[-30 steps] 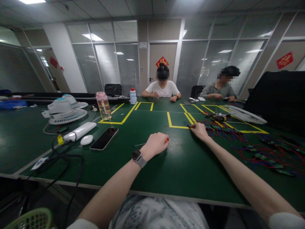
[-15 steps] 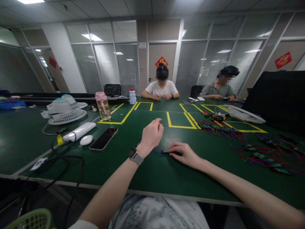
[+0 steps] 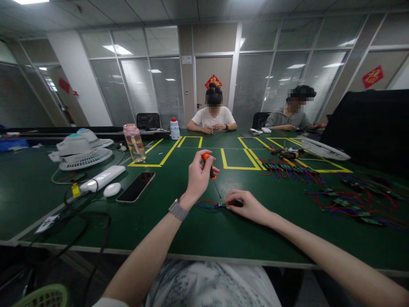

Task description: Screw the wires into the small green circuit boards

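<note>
My left hand (image 3: 198,172) is closed around the handle of an orange and black screwdriver (image 3: 206,158). Its thin shaft slants down, with the tip close above a small green circuit board (image 3: 220,205) on the table; whether they touch, I cannot tell. Red and blue wires (image 3: 206,204) run from the board toward the left. My right hand (image 3: 244,204) rests on the table, fingers pinching the board's right end. A dark piece (image 3: 235,203) shows under those fingers, mostly hidden.
Several wired circuit boards (image 3: 354,204) lie at the right, with another wired bundle (image 3: 287,166) behind. At the left are a phone (image 3: 136,187), a white power bank-like block (image 3: 102,178), black cables (image 3: 86,217) and a bottle (image 3: 134,143). Two people sit across the green table (image 3: 153,238).
My left hand has turned, so the screwdriver's handle and shaft now show, pointing down at the board. The wires left of the board have come into view. My right hand stays in place.
</note>
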{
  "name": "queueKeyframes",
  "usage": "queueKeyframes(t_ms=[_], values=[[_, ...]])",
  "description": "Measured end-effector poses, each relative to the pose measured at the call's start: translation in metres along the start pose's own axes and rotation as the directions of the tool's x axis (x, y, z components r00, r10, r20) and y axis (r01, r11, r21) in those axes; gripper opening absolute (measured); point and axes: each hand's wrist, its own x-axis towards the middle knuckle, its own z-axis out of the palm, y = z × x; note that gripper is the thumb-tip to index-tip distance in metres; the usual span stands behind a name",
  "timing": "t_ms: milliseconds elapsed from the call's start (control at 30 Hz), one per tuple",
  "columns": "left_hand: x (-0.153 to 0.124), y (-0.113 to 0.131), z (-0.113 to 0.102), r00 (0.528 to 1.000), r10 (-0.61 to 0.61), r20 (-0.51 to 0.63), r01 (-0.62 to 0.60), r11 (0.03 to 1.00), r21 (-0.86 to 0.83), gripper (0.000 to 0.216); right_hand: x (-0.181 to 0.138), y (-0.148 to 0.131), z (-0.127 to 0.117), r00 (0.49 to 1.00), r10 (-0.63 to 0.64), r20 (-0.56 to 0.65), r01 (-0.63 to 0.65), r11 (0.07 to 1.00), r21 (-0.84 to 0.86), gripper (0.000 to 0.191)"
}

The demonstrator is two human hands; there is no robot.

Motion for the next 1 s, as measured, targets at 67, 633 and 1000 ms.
queueKeyframes(t_ms=[67, 633, 1000], values=[[-0.001, 0.0, 0.004, 1.0, -0.028, 0.01, 0.028, 0.997, -0.069, 0.026, 0.001, 0.001, 0.0, 0.999, 0.042, 0.006, -0.043, 0.998, 0.053, 0.013], [-0.014, 0.001, 0.013, 0.984, 0.027, 0.176, -0.032, 0.999, 0.024, 0.024, 0.004, 0.003, 0.0, 0.986, 0.161, 0.036, -0.165, 0.955, 0.245, 0.018], [-0.019, 0.003, 0.013, 0.966, 0.144, 0.216, -0.163, 0.984, 0.073, 0.022, 0.003, 0.001, 0.0, 0.988, 0.152, 0.006, -0.15, 0.969, 0.198, 0.018]])
